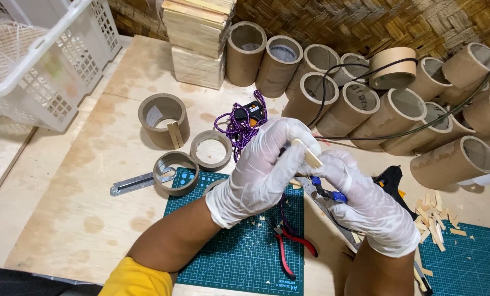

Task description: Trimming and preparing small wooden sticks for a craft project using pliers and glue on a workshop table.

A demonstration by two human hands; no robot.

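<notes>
Both my hands wear white gloves and meet above the green cutting mat (239,257). My left hand (264,164) is closed around a small flat wooden stick (307,155), whose pale end pokes out to the right. My right hand (365,203) grips a small tool with blue handles (328,193), held against the stick; its tip is hidden between the hands. Red-handled pliers (289,246) lie on the mat below my hands. A purple cord (239,129) is bundled behind my left hand.
Many cardboard tubes (360,104) lie along the back right. Short cardboard rings (175,172) and a taller ring (164,118) stand at left, by a metal utility knife (132,183). A black glue gun (390,181), wood offcuts (434,216), stacked wood (198,33) and a white basket (42,60) surround the work.
</notes>
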